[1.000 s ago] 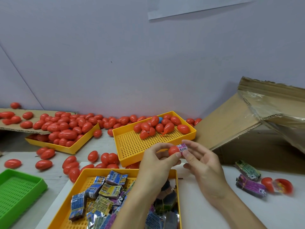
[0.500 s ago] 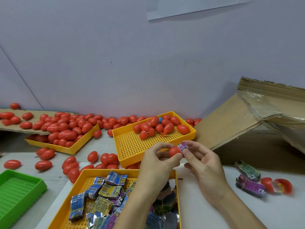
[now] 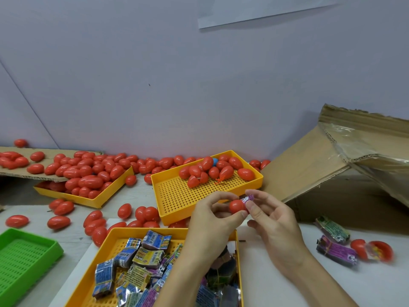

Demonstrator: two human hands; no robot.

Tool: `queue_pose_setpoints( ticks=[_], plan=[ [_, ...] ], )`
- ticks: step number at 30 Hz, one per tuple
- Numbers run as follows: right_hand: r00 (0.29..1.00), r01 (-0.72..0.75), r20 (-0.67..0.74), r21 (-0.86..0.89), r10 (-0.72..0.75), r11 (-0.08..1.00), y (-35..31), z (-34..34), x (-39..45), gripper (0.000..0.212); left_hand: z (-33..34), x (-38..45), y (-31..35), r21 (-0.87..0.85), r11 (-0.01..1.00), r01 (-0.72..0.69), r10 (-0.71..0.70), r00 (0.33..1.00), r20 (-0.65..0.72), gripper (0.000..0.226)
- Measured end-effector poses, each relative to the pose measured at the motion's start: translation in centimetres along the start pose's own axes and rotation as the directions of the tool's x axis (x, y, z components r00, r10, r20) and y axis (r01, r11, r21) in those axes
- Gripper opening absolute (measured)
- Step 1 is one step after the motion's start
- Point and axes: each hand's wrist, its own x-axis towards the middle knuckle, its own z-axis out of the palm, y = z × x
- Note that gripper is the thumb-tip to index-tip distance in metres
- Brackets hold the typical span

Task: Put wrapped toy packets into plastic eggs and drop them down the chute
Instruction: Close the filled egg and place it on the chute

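My left hand (image 3: 212, 220) pinches a red plastic egg half (image 3: 236, 206) above the table's middle. My right hand (image 3: 273, 220) pinches a small pink wrapped toy packet (image 3: 248, 198) and holds it against the egg half's open side. Below my arms a yellow tray (image 3: 132, 232) holds several wrapped packets (image 3: 143, 260). The sloping cardboard chute (image 3: 309, 165) stands at the right.
A yellow tray (image 3: 177, 196) with several red eggs lies just behind my hands; another full one (image 3: 93, 199) is at the left. Loose eggs litter the table. A green tray (image 3: 26, 255) is front left. Two packets (image 3: 336, 251) and an opened egg (image 3: 374, 250) lie at right.
The packet has sunk slightly further against the egg half; both hands stay almost where they were.
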Motion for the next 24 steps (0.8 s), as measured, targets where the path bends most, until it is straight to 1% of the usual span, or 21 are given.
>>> queue_pose_setpoints(
  ticks=[3,7,12,24],
  plan=[
    [0.999,-0.037,0.014,0.016,0.037,0.999,-0.02,-0.14,0.05,0.039,-0.01,-0.01,0.08,0.005,1.000,-0.008,0.008,1.000,0.016,0.022],
    [0.998,-0.062,0.000,0.037,0.062,0.997,-0.04,-0.23,0.11,0.037,0.00,-0.01,0.05,0.016,1.000,-0.012,0.012,1.000,0.020,0.022],
    [0.998,-0.058,-0.012,0.049,0.058,0.997,-0.08,-0.32,0.06,0.036,0.03,0.05,0.01,0.037,0.999,-0.017,0.016,1.000,0.013,0.022],
    [0.999,-0.051,-0.003,0.001,0.051,0.999,-0.06,-0.04,0.03,0.039,0.07,0.06,-0.14,0.034,0.999,-0.039,0.038,0.999,0.012,0.022]
  ],
)
